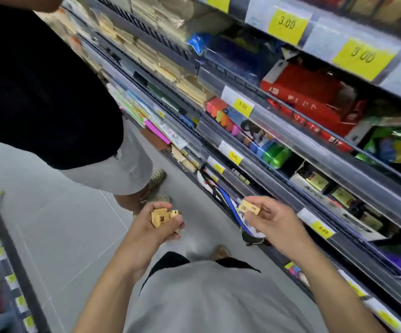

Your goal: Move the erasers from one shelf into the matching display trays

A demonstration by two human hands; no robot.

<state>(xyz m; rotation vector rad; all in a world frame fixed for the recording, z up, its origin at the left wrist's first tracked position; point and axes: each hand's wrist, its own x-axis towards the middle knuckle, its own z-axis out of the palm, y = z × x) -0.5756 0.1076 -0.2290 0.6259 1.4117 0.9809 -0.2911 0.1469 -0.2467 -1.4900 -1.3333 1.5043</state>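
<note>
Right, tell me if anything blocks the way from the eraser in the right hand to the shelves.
Nothing visible does. The right hand pinches one tan eraser in open air just in front of the shelf edge. The left hand with its bundle of erasers sits off to the side. Which tray matches cannot be told.

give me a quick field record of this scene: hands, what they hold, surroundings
left hand: grips a bunch of small tan erasers
right hand: fingers pinch a single tan eraser
shelves: on the right, stocked with stationery, yellow price tags
bystander: stands ahead on the left, dark top, light shorts
floor: grey tiles
</note>
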